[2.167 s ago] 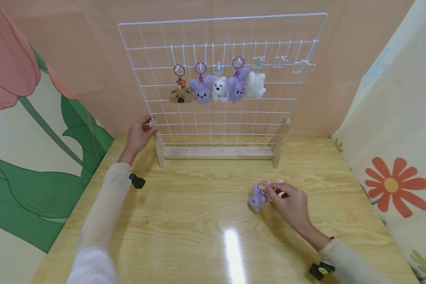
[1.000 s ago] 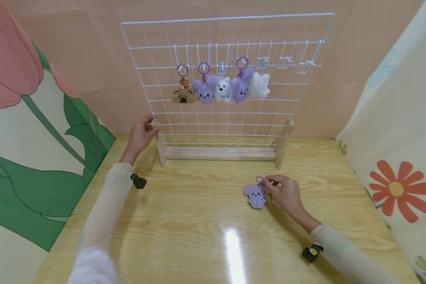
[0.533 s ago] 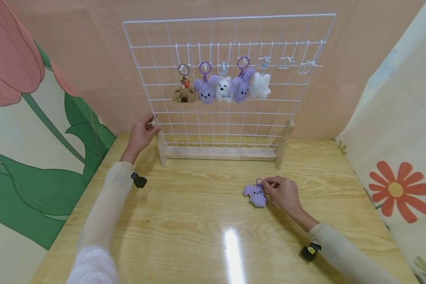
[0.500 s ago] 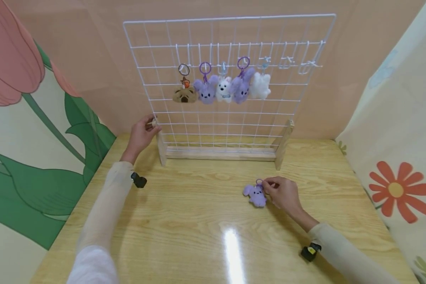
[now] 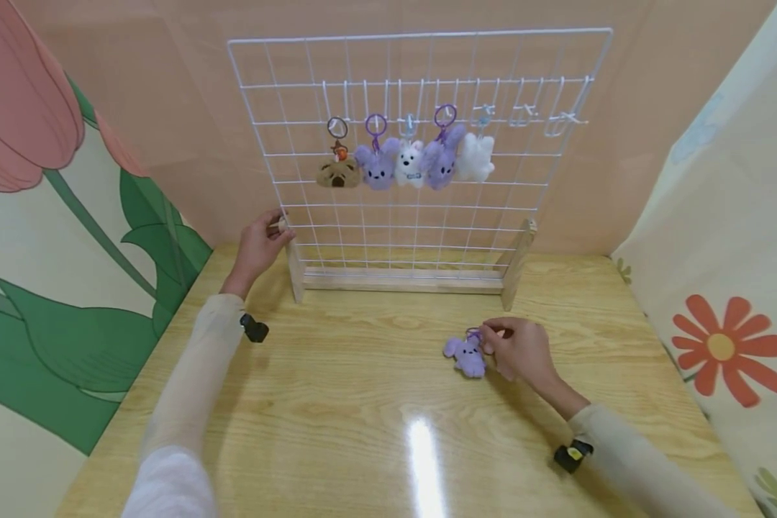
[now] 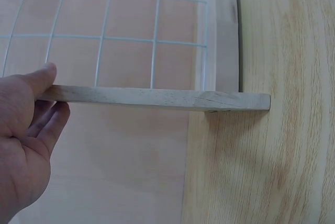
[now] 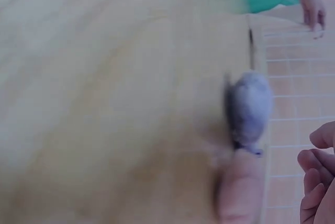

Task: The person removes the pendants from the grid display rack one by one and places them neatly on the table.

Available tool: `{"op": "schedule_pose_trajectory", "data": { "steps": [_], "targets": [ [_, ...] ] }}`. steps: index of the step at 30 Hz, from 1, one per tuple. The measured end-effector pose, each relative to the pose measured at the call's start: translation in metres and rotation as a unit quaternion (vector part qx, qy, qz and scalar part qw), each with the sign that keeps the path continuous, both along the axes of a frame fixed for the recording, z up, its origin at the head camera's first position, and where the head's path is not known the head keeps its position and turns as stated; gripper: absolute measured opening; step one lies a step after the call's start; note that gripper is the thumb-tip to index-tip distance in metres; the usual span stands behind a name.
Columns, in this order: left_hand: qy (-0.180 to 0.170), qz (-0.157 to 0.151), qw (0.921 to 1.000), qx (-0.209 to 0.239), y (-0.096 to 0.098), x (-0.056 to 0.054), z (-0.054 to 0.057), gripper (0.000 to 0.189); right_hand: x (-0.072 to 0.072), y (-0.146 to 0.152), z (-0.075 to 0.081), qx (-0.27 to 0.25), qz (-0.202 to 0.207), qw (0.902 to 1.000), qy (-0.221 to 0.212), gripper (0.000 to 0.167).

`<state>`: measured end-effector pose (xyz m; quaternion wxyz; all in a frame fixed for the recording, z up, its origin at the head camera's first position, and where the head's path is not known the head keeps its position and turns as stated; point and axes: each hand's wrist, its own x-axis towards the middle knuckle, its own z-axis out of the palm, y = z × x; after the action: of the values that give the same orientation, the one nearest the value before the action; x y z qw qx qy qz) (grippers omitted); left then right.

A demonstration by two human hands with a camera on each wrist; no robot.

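A purple plush keychain lies face up on the table, its ring beside my right hand. In the right wrist view a gap shows between the fingers and the plush, with nothing seen between thumb and fingers. A blurred pink thing lies next to the plush, partly hidden under the hand in the head view. My left hand grips the top of the left wooden leg of a white wire grid rack, thumb on one side and fingers on the other.
On the rack's hooks hang a brown bear keychain, two purple plush keychains and two white ones. Bare hooks are at the right. The wooden table meets patterned walls on both sides.
The purple keychain, earlier pinched by the right hand, was turned face up and set on the table. Its ring is now apart from the fingers, and the right hand has shifted slightly right. The left hand stays.
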<state>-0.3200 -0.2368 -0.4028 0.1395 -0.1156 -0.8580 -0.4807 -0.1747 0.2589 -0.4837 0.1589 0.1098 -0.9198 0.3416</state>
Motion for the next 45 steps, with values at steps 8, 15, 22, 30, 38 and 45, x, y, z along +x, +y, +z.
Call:
{"op": "schedule_pose_trajectory", "data": {
  "steps": [8, 15, 22, 30, 38, 45],
  "targets": [
    [-0.007, 0.002, 1.0, -0.005, 0.001, 0.002, 0.001, 0.051, -0.009, -0.002, 0.044, -0.017, 0.021, 0.9957, 0.089, 0.016],
    [-0.004, 0.002, 1.0, -0.001, 0.001, 0.001, 0.0, 0.05, -0.021, -0.008, 0.091, -0.03, 0.019, 0.9897, 0.138, 0.019],
    [-0.004, 0.007, 1.0, -0.001, 0.0, -0.001, -0.001, 0.049, -0.03, -0.014, 0.128, -0.047, 0.019, 0.9854, 0.163, 0.023],
    [0.002, 0.004, 1.0, -0.001, 0.0, -0.001, -0.001, 0.048, -0.04, -0.024, 0.165, -0.077, 0.005, 0.9788, 0.19, 0.023],
    [-0.002, 0.006, 1.0, -0.004, 0.0, 0.0, 0.0, 0.048, -0.053, -0.035, 0.193, -0.087, -0.047, 0.9713, 0.216, 0.027],
    [-0.007, 0.009, 0.9999, -0.005, 0.001, 0.002, 0.002, 0.049, -0.065, -0.046, 0.216, -0.116, -0.07, 0.9702, 0.201, 0.031]
  ]
}}
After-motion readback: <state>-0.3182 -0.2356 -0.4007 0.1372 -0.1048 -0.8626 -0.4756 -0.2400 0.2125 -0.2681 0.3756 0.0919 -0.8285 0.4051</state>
